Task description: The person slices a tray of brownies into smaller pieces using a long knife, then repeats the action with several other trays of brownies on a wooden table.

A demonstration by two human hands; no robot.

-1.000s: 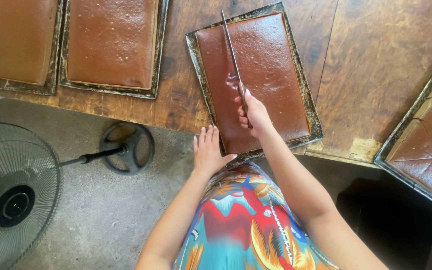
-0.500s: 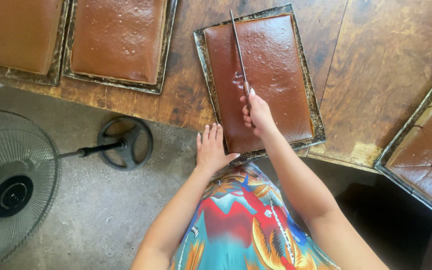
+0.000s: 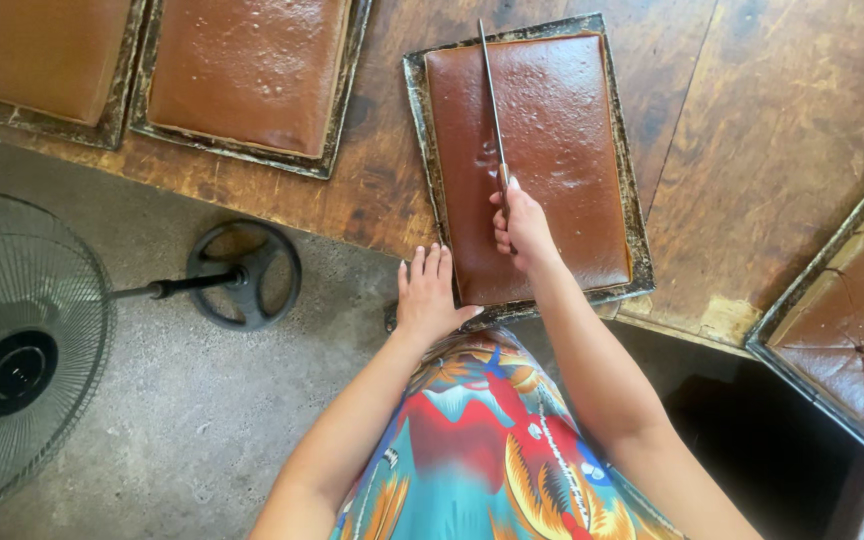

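Bright, even daylight, sharp focus, mild wide-angle bending at edges.

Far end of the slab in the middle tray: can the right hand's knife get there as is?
Probably yes. The knife in the right hand already lies lengthwise across the brown slab, tip at the tray's far rim; nothing blocks it.

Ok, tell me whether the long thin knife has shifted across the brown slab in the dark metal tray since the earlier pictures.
No clear shift. The long thin knife lies lengthwise along the brown slab left of centre as before, right hand on its handle.
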